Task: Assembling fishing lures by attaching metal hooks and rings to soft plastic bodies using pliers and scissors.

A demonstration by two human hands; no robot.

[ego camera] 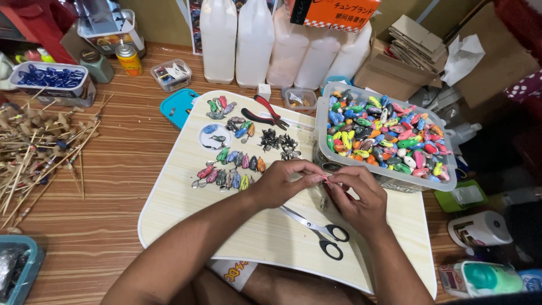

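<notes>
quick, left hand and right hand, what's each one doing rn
Left hand: fingers pinched shut on a small piece, too tiny to identify.
Right hand: pinched shut on the same small piece.

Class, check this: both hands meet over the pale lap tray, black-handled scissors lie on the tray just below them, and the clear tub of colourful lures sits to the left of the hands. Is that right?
Not quite. In the head view the clear tub of colourful lures sits to the right of the hands, not the left. The rest holds: the left hand and right hand meet over the pale lap tray, with the black-handled scissors just below.

Wooden plank floor point(113, 169), pale lap table point(180, 209)
</notes>
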